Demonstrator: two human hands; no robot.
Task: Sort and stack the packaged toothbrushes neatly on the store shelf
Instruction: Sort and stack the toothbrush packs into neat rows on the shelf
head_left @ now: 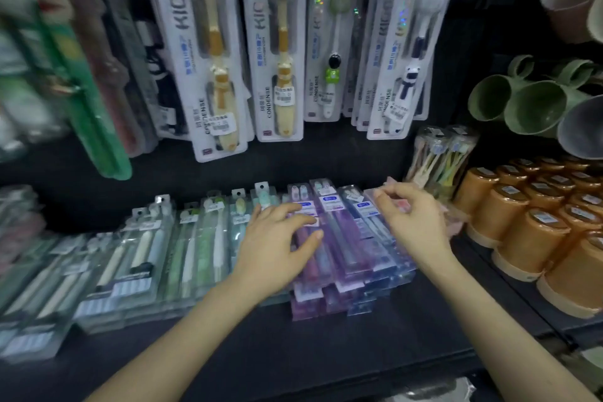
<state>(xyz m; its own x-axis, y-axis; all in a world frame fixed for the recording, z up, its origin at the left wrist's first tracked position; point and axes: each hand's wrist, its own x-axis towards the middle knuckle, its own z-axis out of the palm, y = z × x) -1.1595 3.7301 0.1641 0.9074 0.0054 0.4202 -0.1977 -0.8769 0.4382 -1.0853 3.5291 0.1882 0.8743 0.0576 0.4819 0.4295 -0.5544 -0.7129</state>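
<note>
1. The left hand [277,238] lies palm down with its fingers spread and relaxed. The fingertips rest on the top of the purple toothbrush packs [332,248], and it grips nothing.
2. The right hand [414,222] is curled. Its thumb and forefinger pinch the far end of a pink toothbrush pack [402,205] at the right end of the row, and the hand hides most of that pack.
3. The purple toothbrush packs are stacked side by side, running front to back with their label ends toward the back wall. The lower packs jut out unevenly at the near end.
4. The blue toothbrush packs [372,228] are also stacked. They lie touching the purple ones on the right, between them and the pink pack.
5. Left of the left hand lie the green toothbrush packs [202,245]. Beyond them are the white toothbrush packs [130,258] in overlapping rows, which blur toward the left edge.
6. All these packs lie on a dark shelf [326,352].
7. Kids' toothbrush packs [215,52] hang on the back wall above. Two have yellow animal handles, one has a green one, and one has a panda.
8. A clear tub [437,157] of toothbrushes stands upright behind the right hand.
9. Orange cups [515,225] stand in close rows to the right, with labels on top.
10. Green mugs [528,108] lie on their sides above the cups, with their mouths facing forward.
</note>
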